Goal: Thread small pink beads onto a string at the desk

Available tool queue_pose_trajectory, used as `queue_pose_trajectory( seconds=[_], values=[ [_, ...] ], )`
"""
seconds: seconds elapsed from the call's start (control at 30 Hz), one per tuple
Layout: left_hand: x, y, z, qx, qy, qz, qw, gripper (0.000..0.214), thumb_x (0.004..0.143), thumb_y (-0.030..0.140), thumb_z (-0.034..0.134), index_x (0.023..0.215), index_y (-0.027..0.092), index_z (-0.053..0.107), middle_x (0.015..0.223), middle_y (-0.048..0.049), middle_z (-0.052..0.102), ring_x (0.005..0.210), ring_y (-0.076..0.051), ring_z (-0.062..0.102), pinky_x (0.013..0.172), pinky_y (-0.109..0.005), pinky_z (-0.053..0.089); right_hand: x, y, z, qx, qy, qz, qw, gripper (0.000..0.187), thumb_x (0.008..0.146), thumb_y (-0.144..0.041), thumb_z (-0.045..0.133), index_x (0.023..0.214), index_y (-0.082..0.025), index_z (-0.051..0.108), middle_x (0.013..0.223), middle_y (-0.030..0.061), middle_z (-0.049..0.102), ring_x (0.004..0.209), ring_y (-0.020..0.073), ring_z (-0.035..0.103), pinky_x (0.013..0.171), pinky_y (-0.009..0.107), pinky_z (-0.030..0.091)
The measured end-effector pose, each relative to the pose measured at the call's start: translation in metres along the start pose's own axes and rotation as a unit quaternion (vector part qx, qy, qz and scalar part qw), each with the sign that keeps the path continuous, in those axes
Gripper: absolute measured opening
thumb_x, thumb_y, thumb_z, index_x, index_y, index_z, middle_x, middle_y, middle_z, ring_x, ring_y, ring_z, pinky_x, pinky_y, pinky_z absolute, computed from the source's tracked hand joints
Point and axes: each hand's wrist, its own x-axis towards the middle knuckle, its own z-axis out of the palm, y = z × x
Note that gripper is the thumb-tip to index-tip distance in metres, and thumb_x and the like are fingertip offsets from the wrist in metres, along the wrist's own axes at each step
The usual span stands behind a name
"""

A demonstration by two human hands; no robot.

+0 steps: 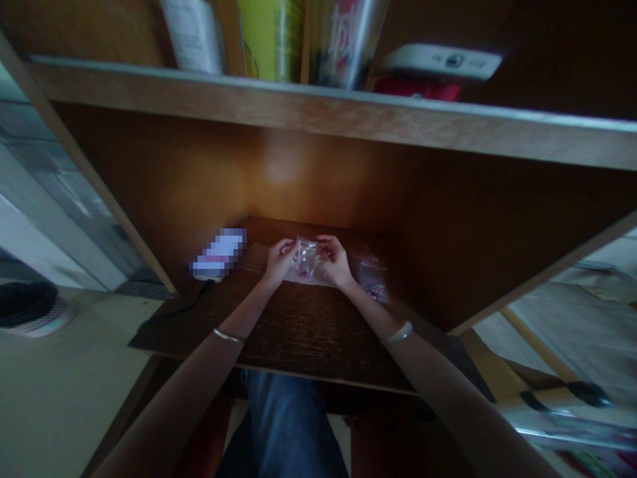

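Observation:
Between my two hands is a clear plastic bag (309, 260), with a few small pinkish bits low in it. My left hand (281, 260) pinches the bag's upper left edge between thumb and fingers. On the other side, my right hand (336, 259) has its fingers curled at the upper right edge of the same bag. Just right of that hand, a second clear bag (373, 275) lies on the dark wooden desktop (318, 332), with small dark reddish pieces at its bottom. What the pieces are is too blurred to tell.
A phone (219, 253) with a blurred-out screen leans at the desk's left, a cable (174, 311) running from it. Overhead, a shelf edge (318, 109) crosses the view, bearing containers and a white box (442, 61). Wooden side panels flank the desk. A bin (34, 309) stands on the floor at left.

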Motion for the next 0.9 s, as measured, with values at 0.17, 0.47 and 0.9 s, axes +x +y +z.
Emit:
queue_pose_trajectory(
  seconds=[0.17, 0.47, 0.9],
  values=[
    [-0.0006, 0.0038, 0.0011, 0.001, -0.014, -0.012, 1.0, 0.027, 0.069, 0.041, 0.071, 0.066, 0.016, 0.061, 0.059, 0.0013, 0.06, 0.056, -0.011, 0.054, 0.054, -0.022, 0.04, 0.0003, -0.0038, -0.0007, 0.002, -0.002, 0.001, 1.0, 0.026, 0.077, -0.025, 0.053, 0.103, -0.023, 0.053, 0.075, -0.0007, 0.058, 0.067, 0.016, 0.055, 0.066, 0.03, 0.046],
    [0.0003, 0.0074, 0.0016, -0.068, 0.017, -0.017, 0.997, 0.022, 0.064, 0.036, 0.073, 0.069, 0.017, 0.063, 0.066, 0.0012, 0.063, 0.061, -0.012, 0.058, 0.059, -0.023, 0.045, 0.0034, 0.0052, 0.0009, 0.012, -0.02, 0.05, 0.998, 0.017, 0.077, -0.037, 0.057, 0.077, -0.021, 0.061, 0.076, 0.0022, 0.064, 0.07, 0.0167, 0.058, 0.072, 0.032, 0.046],
    [-0.0032, 0.0068, 0.0049, -0.044, -0.015, -0.025, 0.999, 0.025, 0.066, 0.039, 0.072, 0.068, 0.016, 0.064, 0.069, -0.0013, 0.065, 0.062, -0.013, 0.059, 0.058, -0.024, 0.047, 0.0033, 0.0031, -0.0004, 0.054, -0.002, 0.083, 0.995, 0.018, 0.076, -0.038, 0.062, 0.077, -0.02, 0.065, 0.083, 0.0045, 0.069, 0.078, 0.0173, 0.062, 0.078, 0.032, 0.048]
  ],
)
